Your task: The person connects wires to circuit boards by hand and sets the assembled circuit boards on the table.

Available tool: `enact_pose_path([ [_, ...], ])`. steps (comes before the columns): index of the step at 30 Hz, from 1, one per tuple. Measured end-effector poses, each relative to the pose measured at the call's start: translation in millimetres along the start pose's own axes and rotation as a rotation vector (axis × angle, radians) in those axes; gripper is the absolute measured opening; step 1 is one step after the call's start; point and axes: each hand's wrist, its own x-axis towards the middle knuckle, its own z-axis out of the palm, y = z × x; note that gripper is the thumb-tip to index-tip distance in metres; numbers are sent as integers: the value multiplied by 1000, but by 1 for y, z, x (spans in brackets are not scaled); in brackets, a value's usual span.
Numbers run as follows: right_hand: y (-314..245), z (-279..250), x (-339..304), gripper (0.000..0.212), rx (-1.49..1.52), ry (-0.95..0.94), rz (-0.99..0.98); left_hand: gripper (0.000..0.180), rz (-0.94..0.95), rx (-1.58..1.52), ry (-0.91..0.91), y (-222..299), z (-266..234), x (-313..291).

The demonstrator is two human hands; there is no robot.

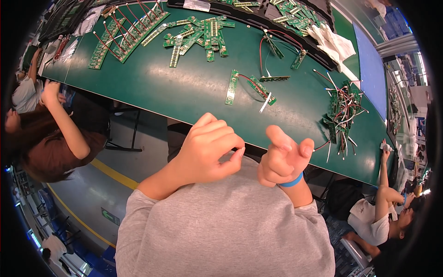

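In front of my grey shirt, both my hands are raised at the near edge of the green table (152, 90). My left hand (205, 150) is closed, its thumb and index finger meeting at the tips; anything between them is too small to make out. My right hand (284, 159), a blue band at its wrist, has the index finger stretched out and the thumb apart, the other fingers curled; nothing shows in it. Just beyond lie a bare green circuit board (231, 87) and a second circuit board (260, 90), joined by red and black wires, with a white lead at the second.
Farther back, wired boards (275, 78) form a loop. Loose circuit boards (212, 34) and wired board panels (138, 34) lie at the far left. A tangled pile of wired boards (342, 111) is at right, white gloves (332, 44) behind. Co-workers sit on both sides.
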Motion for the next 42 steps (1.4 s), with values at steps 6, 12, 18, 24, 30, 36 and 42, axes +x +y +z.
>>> enact_pose_path([
  [6, 3, -1, 0, 31, 51, -32, -18, 14, 22, -36, 4, -4, -1, -1],
  [12, 2, -2, 0, 30, 29, -33, 19, 18, 35, -59, 19, -5, -1, -2],
  [18, 4, -2, -1, 32, 38, -40, 26, 18, -20, -103, 30, -1, 1, -1],
  [24, 5, -1, -1, 32, 65, -42, 16, 18, 32, -69, 1, -4, 0, -2],
  [30, 7, -1, -2, 36, 134, -14, -25, 17, -11, -83, -35, -3, -2, -5],
  [36, 11, -1, 0, 42, 142, -29, 19, 13, -52, -134, 48, 3, 3, 4],
  [42, 14, -3, -1, 44, -3, 44, 35, 14, 86, -111, 47, 1, 7, 9],
])
